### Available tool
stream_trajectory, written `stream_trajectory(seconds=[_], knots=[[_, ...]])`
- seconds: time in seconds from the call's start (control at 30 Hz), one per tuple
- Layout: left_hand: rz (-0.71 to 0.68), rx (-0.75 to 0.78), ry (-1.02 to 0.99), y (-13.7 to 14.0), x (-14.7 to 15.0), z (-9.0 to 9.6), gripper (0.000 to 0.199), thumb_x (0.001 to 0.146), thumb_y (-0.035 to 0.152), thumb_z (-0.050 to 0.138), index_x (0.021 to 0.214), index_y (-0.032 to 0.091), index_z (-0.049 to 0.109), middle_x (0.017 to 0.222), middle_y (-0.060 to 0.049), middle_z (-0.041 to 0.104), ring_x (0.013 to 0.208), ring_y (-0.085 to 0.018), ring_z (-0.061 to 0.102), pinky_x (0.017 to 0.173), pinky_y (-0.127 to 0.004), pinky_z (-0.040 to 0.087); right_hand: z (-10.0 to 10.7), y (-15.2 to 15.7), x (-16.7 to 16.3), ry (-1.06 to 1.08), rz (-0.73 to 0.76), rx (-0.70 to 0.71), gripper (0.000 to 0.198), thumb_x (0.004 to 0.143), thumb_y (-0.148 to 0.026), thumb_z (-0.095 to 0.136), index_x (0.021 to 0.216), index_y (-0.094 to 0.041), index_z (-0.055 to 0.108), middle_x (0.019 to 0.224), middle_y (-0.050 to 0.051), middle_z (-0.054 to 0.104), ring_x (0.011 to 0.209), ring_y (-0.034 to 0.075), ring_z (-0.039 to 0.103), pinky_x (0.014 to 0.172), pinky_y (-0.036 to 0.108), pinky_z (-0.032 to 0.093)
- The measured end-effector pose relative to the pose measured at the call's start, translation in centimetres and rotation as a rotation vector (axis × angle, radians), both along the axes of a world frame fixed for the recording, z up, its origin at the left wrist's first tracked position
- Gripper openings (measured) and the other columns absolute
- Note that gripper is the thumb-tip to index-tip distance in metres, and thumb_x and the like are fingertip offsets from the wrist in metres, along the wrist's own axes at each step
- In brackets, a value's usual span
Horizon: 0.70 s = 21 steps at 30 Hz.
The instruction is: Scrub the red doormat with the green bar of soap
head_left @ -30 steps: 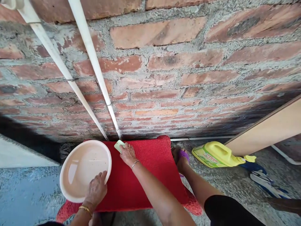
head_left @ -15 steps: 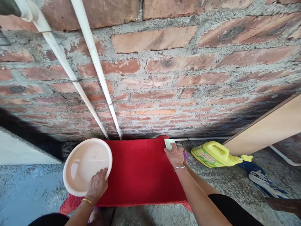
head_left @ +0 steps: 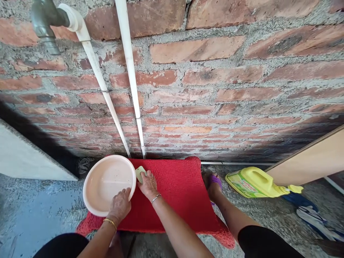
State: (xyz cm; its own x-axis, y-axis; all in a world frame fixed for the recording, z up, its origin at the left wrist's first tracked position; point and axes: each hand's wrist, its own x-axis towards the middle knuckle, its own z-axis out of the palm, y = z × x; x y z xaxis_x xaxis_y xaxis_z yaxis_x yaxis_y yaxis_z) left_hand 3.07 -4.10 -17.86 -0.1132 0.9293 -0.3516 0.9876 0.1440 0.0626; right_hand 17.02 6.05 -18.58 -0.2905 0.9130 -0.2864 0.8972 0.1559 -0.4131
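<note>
Head: right hand (head_left: pixel 148 185) curled over bar (head_left: pixel 139 172)

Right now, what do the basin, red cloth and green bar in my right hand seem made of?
Basin: probably plastic, smooth, with an even, moulded-looking rim. Red cloth: textile, matte, perhaps knitted or towelling, given its nubbly surface. Pale green bar: possibly soap, smooth, round-cornered; too small to confirm.

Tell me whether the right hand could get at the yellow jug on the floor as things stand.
Probably not directly: the right hand holds a pale green block, and the right leg, with its foot in a purple sandal, stands between it and the yellow jug.
</note>
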Motion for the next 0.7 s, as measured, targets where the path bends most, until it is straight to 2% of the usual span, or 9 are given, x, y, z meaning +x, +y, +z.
stream_trajectory(seconds=[0.1,0.2,0.37,0.47,0.57,0.7], knots=[[-0.011,-0.002,-0.002,0.0,-0.1,-0.2,0.055,0.087,0.009,0.045,0.139,0.020,0.057,0.127,-0.014,0.068,0.112,-0.023,0.066,0.094,-0.032,0.051,-0.5,0.7,3.5,-0.068,-0.019,0.043,0.045,0.083,-0.034,0.067,0.127,-0.026,0.062,0.126,0.013,0.056,0.112,0.029,0.057,0.097,0.039,0.043],[-0.005,0.012,0.013,-0.1,-0.1,-0.4,0.055,0.087,0.007,0.044,0.139,0.020,0.058,0.127,-0.014,0.068,0.112,-0.023,0.066,0.095,-0.032,0.050,-0.7,1.7,9.4,-0.128,-0.134,0.105,0.045,0.084,-0.031,0.066,0.128,-0.026,0.061,0.123,0.012,0.057,0.109,0.026,0.058,0.097,0.037,0.042],[0.009,-0.021,0.012,-0.1,0.0,-0.3,0.056,0.088,0.007,0.041,0.142,0.018,0.056,0.133,-0.015,0.066,0.119,-0.024,0.063,0.100,-0.034,0.049,-0.3,1.9,20.6,-0.192,-0.407,0.165,0.041,0.089,-0.031,0.058,0.128,-0.020,0.061,0.115,0.011,0.057,0.098,0.024,0.059,0.090,0.036,0.042],[0.011,-0.061,0.013,0.0,0.4,0.4,0.057,0.089,0.008,0.040,0.144,0.018,0.053,0.136,-0.015,0.064,0.122,-0.024,0.062,0.101,-0.035,0.048,-0.3,1.2,25.3,-0.205,-0.604,0.169,0.044,0.087,-0.037,0.059,0.126,-0.018,0.060,0.110,0.013,0.057,0.100,0.028,0.059,0.089,0.039,0.043],[0.013,-0.092,0.003,0.2,0.7,1.2,0.056,0.089,0.011,0.041,0.143,0.020,0.050,0.136,-0.014,0.063,0.122,-0.023,0.061,0.101,-0.035,0.047,-1.1,0.4,26.6,-0.154,-0.739,0.158,0.050,0.083,-0.045,0.059,0.125,-0.020,0.058,0.110,0.013,0.058,0.105,0.031,0.057,0.091,0.043,0.044],[0.026,-0.142,-0.033,0.5,0.5,1.9,0.053,0.089,0.016,0.044,0.141,0.021,0.050,0.135,-0.013,0.063,0.120,-0.023,0.062,0.099,-0.034,0.048,-1.7,-0.9,23.5,-0.015,-0.703,0.108,0.055,0.081,-0.052,0.056,0.127,-0.022,0.056,0.114,0.013,0.055,0.108,0.033,0.057,0.093,0.045,0.045]])
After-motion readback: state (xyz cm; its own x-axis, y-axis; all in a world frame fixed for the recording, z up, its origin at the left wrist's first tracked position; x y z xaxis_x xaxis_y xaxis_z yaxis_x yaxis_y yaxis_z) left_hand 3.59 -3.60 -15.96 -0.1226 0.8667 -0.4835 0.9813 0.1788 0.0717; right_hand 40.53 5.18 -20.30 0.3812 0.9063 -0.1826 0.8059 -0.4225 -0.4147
